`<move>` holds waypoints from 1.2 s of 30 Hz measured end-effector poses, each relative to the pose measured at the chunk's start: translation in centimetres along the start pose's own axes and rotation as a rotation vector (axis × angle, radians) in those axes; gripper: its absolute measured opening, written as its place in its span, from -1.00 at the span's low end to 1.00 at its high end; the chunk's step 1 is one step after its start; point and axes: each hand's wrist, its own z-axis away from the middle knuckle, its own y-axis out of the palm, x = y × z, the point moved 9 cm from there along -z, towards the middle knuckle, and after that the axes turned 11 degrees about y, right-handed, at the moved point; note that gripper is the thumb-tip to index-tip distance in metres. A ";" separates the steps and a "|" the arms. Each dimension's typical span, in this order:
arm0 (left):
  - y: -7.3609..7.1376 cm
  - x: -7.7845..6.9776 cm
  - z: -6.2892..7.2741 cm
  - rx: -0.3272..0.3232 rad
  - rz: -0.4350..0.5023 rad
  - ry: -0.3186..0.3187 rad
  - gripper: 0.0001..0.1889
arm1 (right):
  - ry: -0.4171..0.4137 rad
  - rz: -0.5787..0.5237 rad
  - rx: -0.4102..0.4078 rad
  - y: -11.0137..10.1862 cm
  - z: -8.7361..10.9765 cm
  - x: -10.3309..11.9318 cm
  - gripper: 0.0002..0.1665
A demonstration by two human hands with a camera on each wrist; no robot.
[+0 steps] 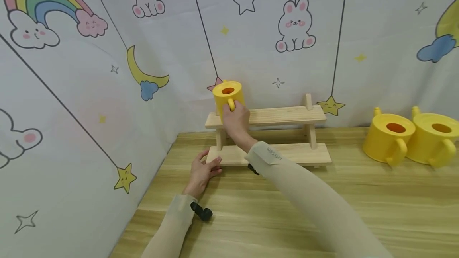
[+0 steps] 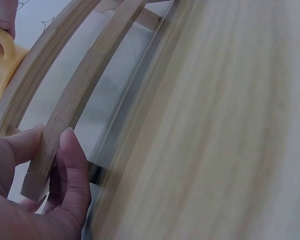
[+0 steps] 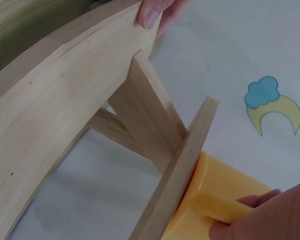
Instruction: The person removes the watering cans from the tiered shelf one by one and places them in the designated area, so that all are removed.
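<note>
My right hand grips the loop handle of a yellow, lidless teapot. The teapot is upright at the left end of the upper board of a two-tier wooden shelf. In the right wrist view the base of the teapot meets the upper board. My left hand holds the left end of the lower board, which lies between thumb and fingers in the left wrist view. Part of the lower board is hidden behind my right forearm.
Two more yellow teapots, one beside the other, stand on the wood-grain table at the right. A white printed curtain hangs behind the shelf and along the left side.
</note>
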 end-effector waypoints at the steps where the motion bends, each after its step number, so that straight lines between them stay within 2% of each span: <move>1: 0.0 0.0 0.0 0.000 0.000 0.000 -0.23 | -0.001 -0.007 -0.007 -0.2 -0.1 0.0 -0.71; 10: -0.1 -0.1 0.1 0.010 -0.008 0.009 -0.22 | -0.005 -0.038 -0.004 -1.5 -0.2 -0.4 -0.69; 18: 0.2 0.0 0.3 0.018 -0.001 0.010 -0.20 | -0.056 -0.002 -0.001 -4.7 0.4 0.3 -0.69; 31: 0.2 0.2 0.1 0.026 -0.009 0.009 -0.20 | -0.103 0.003 -0.044 -12.7 1.8 1.0 -0.65; 36: 0.2 -0.1 0.2 0.028 -0.009 0.012 -0.20 | -0.090 0.029 -0.058 -15.9 2.1 0.6 -0.66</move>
